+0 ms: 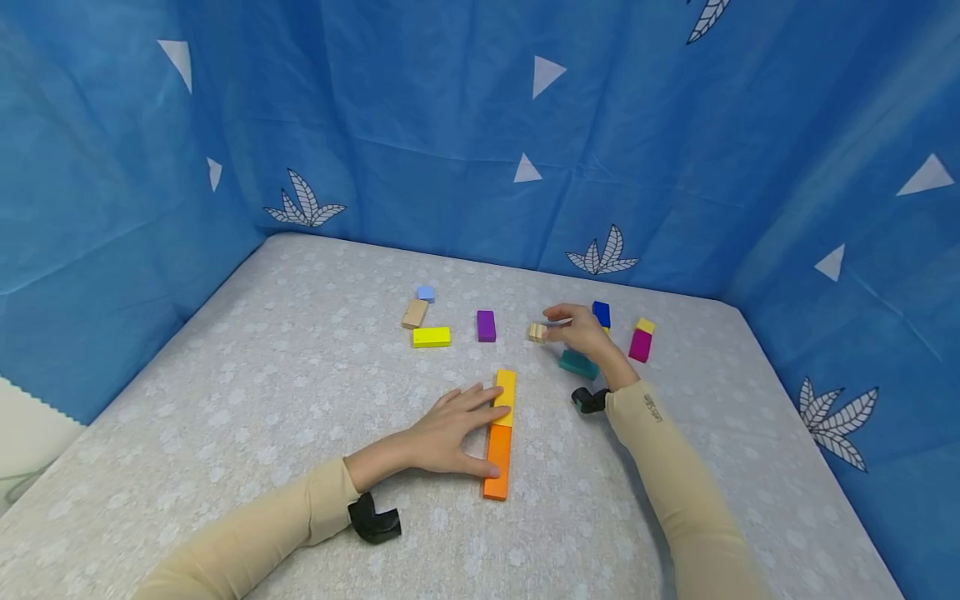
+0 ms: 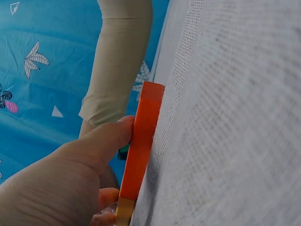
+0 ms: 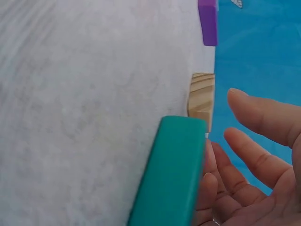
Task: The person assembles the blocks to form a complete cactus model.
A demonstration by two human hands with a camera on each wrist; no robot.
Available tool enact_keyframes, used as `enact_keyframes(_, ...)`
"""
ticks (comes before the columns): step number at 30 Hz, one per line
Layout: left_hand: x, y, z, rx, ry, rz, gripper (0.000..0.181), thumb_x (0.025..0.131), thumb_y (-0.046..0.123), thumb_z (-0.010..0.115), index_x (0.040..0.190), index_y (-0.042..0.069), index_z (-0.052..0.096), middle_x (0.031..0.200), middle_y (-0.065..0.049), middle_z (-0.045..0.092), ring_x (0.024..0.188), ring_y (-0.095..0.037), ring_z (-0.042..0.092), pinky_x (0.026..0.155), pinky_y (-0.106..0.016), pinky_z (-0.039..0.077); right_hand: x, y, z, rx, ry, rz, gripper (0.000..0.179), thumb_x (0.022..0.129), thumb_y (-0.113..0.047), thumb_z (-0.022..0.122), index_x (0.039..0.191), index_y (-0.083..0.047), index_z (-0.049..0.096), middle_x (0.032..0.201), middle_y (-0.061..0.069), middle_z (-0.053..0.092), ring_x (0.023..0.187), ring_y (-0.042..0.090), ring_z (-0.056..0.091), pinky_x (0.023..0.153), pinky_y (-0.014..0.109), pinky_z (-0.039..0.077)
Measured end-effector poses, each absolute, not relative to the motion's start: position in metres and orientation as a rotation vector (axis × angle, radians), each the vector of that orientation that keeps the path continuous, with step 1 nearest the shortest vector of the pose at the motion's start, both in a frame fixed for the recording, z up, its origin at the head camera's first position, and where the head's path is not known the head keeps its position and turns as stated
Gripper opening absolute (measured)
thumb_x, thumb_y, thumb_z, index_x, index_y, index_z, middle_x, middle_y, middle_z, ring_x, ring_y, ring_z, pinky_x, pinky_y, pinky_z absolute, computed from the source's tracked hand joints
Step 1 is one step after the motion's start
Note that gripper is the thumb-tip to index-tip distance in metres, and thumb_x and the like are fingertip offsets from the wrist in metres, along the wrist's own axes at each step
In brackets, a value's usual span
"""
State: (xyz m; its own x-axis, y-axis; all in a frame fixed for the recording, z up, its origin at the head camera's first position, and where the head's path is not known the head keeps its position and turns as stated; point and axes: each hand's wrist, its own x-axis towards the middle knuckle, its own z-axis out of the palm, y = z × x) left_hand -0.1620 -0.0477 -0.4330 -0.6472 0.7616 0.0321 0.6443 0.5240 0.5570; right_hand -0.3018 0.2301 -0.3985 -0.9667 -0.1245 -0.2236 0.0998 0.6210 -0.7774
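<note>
Two long blocks, an orange block and a yellow-orange block, lie end to end in a line on the table. My left hand lies over their left side, fingers spread, with fingertips on the yellow-orange block and the thumb on the orange block, as the left wrist view also shows. Beside a small natural-wood block, my right hand hovers with its fingers loosely spread. In the right wrist view nothing is between thumb and fingers. A teal block lies just below that hand.
Left of the wood block are a purple block, a bright yellow block, a tan block and a light blue block. To the right lie a dark blue block, a magenta block and a small yellow block. Blue curtains surround the table.
</note>
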Motion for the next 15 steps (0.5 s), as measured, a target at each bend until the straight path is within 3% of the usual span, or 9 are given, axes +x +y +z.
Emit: enact_keyframes(15,-0.1613,-0.0465,-0.4322,1.185,2.559,0.801,0.085,0.082,0.059,0.069,0.151,0.020,0.039,0.164,-0.003,0.020,0.152,-0.032,0.012,0.121,-0.058,0.010,-0.3076,0.2306,-0.4087,0.029,2.563,-1.271,0.045,0.087,-0.011,0.071,0.129,-0.003,0.058,0.136,0.017,0.054,0.115,0.032,0.050,0.102,0.045,0.046)
